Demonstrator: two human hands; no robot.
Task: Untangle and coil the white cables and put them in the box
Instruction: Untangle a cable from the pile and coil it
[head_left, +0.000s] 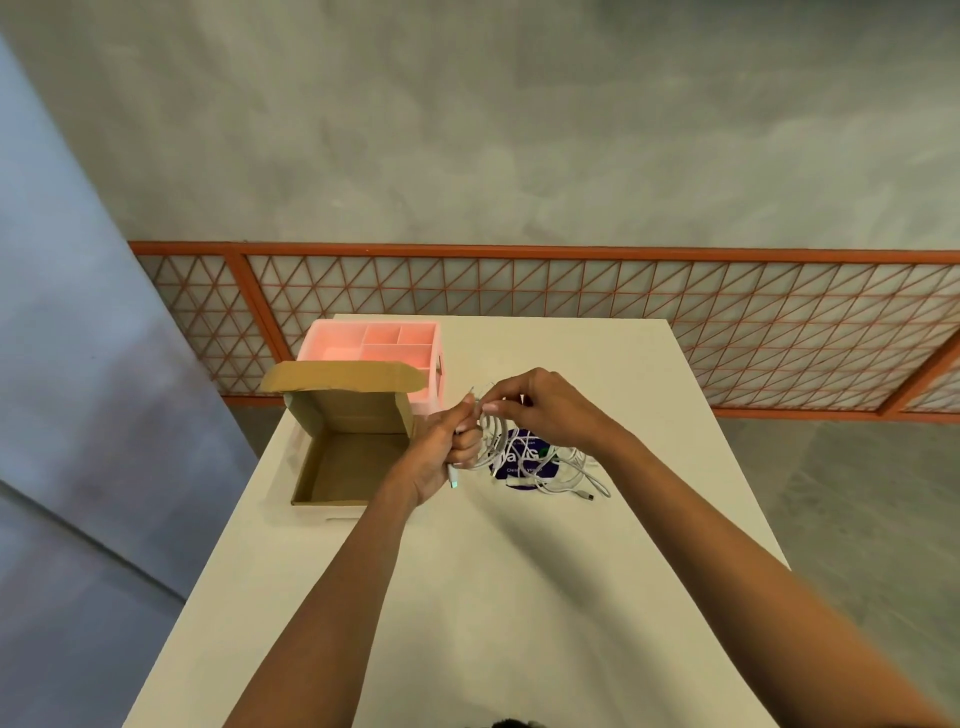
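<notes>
Left hand (441, 447) fists round a half-made coil (491, 434) while right hand (540, 410) pinches its strand to feed another loop, above the table (519, 571), open box (343, 467) ready at nine o'clock, other white cables (561, 475) tangled at four o'clock.

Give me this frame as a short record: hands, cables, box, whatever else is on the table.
left hand: grips a part-wound cable coil; plug end hangs below the fist
right hand: pinches a strand at the top of the cable coil
loose cables: tangled on the table, partly over a purple disc
box: cardboard, lid open, left of the hands, no cable visible inside
pink tray: behind the box, divided into compartments
stage: coiling in hand, nothing boxed yet
</notes>
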